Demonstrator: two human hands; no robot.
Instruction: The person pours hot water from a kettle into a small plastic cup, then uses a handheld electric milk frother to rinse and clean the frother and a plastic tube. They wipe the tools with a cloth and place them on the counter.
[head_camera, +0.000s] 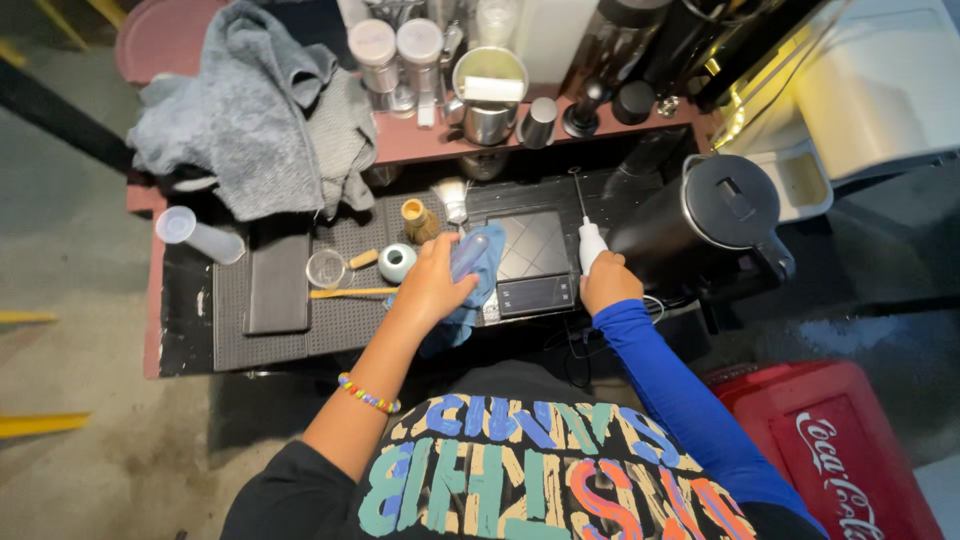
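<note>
A slim white handheld milk frother (591, 243) with a thin metal wand stands nearly upright over the dark worktop (185, 310), its wand pointing away from the person, just to the right of a flat black digital scale (532, 258). Its white body sticks out of the top of the right hand (609, 282), whose fingers are wrapped shut around its lower part; the arm behind wears a bright blue sleeve (680, 395). To the left of the scale, the left hand (432, 285) is curled closed on a blue cloth (470, 285), which is bunched around a small clear tube-like piece whose kind cannot be told; the cloth hangs past the hand toward the worktop edge and touches the scale's left side. A beaded bracelet (368, 394) circles the left wrist. Just left of that hand lie a pale round cup (397, 262), a small clear glass (327, 268) and a wooden stick (352, 293) on a black perforated mat (345, 320). A black kettle (700, 225) stands just right of the right hand, and a grey towel (250, 110) lies heaped at the far left.
</note>
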